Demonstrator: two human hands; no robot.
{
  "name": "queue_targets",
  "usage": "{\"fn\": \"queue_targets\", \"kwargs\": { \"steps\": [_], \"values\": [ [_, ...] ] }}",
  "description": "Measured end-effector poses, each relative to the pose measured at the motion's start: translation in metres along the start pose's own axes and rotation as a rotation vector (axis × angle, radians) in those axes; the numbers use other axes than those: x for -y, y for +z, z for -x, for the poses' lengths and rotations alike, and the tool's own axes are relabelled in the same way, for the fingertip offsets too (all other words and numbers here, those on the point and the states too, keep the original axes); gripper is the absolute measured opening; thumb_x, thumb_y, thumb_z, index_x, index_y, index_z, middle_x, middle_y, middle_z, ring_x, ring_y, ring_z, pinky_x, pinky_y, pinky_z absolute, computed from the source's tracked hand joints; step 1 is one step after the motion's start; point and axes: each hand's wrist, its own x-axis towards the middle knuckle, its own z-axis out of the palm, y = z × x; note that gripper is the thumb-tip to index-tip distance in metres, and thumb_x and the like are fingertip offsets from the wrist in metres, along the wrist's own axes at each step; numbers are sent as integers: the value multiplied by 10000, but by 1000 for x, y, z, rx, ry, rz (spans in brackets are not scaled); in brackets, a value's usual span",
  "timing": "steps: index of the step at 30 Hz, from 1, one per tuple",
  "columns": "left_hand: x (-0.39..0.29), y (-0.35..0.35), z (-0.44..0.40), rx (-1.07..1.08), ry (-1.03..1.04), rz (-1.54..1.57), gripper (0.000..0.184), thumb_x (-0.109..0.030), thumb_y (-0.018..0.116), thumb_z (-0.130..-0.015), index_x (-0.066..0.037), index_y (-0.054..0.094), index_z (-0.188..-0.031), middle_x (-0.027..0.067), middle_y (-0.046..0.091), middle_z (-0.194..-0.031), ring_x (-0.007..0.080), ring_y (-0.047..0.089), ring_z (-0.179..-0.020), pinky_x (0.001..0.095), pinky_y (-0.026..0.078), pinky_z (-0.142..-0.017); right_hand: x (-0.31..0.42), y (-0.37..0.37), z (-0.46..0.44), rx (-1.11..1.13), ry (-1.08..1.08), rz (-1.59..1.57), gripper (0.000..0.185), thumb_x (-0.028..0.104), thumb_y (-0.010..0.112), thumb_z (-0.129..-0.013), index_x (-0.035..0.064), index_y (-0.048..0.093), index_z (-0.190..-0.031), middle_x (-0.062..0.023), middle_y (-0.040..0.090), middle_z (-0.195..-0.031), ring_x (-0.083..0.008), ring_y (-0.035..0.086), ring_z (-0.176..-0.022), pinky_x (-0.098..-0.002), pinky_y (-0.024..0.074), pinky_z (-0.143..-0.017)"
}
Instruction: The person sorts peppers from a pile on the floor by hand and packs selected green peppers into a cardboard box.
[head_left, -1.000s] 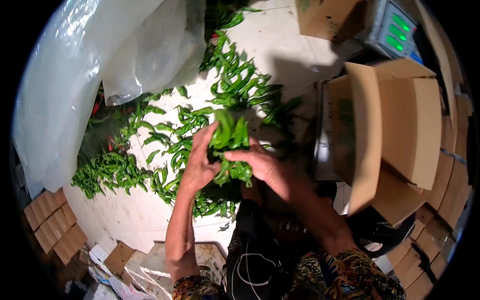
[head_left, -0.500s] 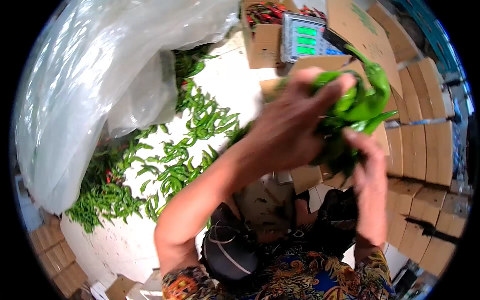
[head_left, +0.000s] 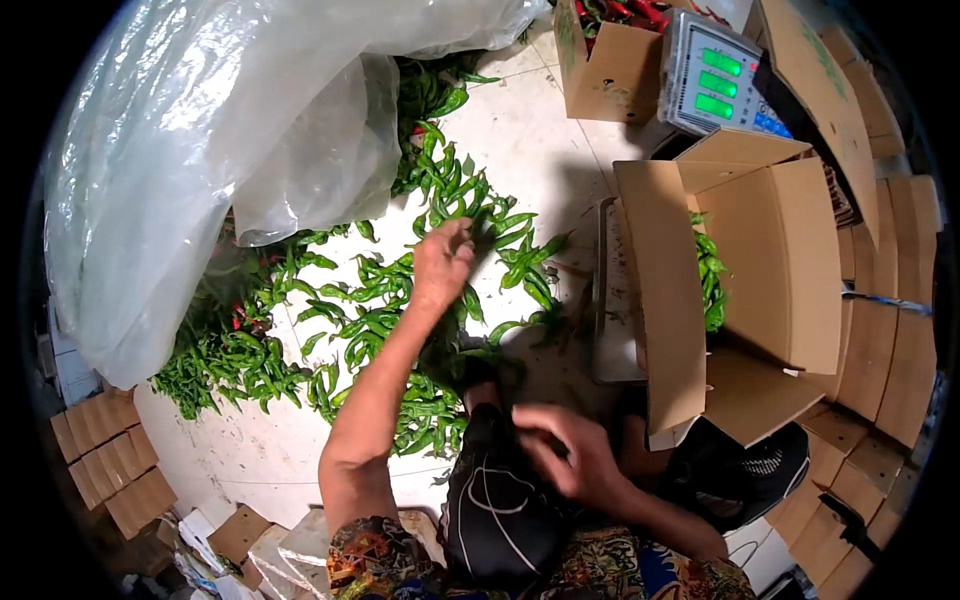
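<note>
Glossy, curved green peppers (head_left: 375, 325) are strewn across the pale floor (head_left: 240, 450) at centre. The hands are held apart: the left hand (head_left: 444, 262) is placed over them, its grip unclear; the right hand (head_left: 572, 450), blurred, is seen lower centre.

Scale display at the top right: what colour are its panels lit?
Green: all three panels of the scale display glow green, best seen in the head view.

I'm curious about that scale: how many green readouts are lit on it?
3, one above another on the scale: the top readout, the middle readout and the bottom readout. None looks hidden.
</note>
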Motion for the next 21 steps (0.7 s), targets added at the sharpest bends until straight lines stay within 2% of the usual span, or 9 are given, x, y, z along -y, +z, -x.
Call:
{"fn": "queue_targets", "kwargs": {
  "steps": [2,4,7,8,10,11,13,16,21],
  "values": [
    [39,4,-23,-64,53,-145,486,-146,692,-773,-40,586,-1235,237,638,-1062,364,614,-993,414,482,-910,-73,23,-18,-85,181,-36,322,94,664,-866,24,585,-1170,-178,643,-1104,-291,656,-932,-333,524,-790],
    [47,8,-51,-36,-93,-206,620,-290,718,-773,-96,516,-1326,265,612,-1105,406,571,-1045,446,453,-936,-125,35,-41,-255,263,-91,275,102,619,-911,5,586,-1166,-135,656,-1098,-196,632,-997,-310,491,-857],
    [75,30,-95,-112,-130,-388,771,-467,708,-777,-197,393,-1427,269,515,-1272,455,480,-1149,505,422,-957,-177,36,-77,-382,276,138,311,91,632,-883,15,572,-1179,-184,630,-1065,-326,617,-949,-386,493,-837],
    [75,36,-107,-125,-211,-442,788,-470,704,-785,-225,354,-1447,265,457,-1342,455,459,-1172,522,416,-955,-200,36,-86,-430,280,132,320,89,635,-881,8,566,-1183,-191,624,-1072,-337,606,-970,-393,485,-851],
    [80,48,-124,-216,-325,-499,748,-429,700,-800,-248,353,-1437,250,463,-1303,442,457,-1171,532,428,-920,-228,33,-109,-526,283,114,339,84,640,-876,-4,555,-1193,-206,612,-1086,-358,586,-1012,-405,470,-878],
    [82,52,-128,-235,-335,-505,700,-407,700,-802,-237,389,-1405,246,470,-1270,440,473,-1147,527,436,-905,-231,28,-118,-511,300,141,434,64,657,-846,-17,512,-1247,-235,567,-1174,-389,553,-1074,-419,456,-911],
    [85,58,-132,-263,-354,-523,605,-363,700,-805,-216,460,-1341,237,484,-1206,436,506,-1099,517,454,-874,-229,22,-131,-521,195,323,507,42,663,-816,1,485,-1289,-246,530,-1235,-404,526,-1123,-427,443,-941],
    [117,62,-127,-345,-117,-502,449,-306,696,-802,-198,542,-1210,222,517,-988,426,569,-917,482,491,-785,-230,19,-148,-516,174,526,597,11,667,-774,33,459,-1334,-253,492,-1296,-422,496,-1170,-438,425,-978],
    [112,39,-50,-133,-138,-420,406,-227,692,-734,-102,561,-1097,215,533,-1030,424,594,-870,481,497,-752,-233,19,-164,-424,185,432,584,5,646,-770,84,491,-1327,-211,538,-1266,-399,498,-1192,-411,411,-999]
  ]
}}
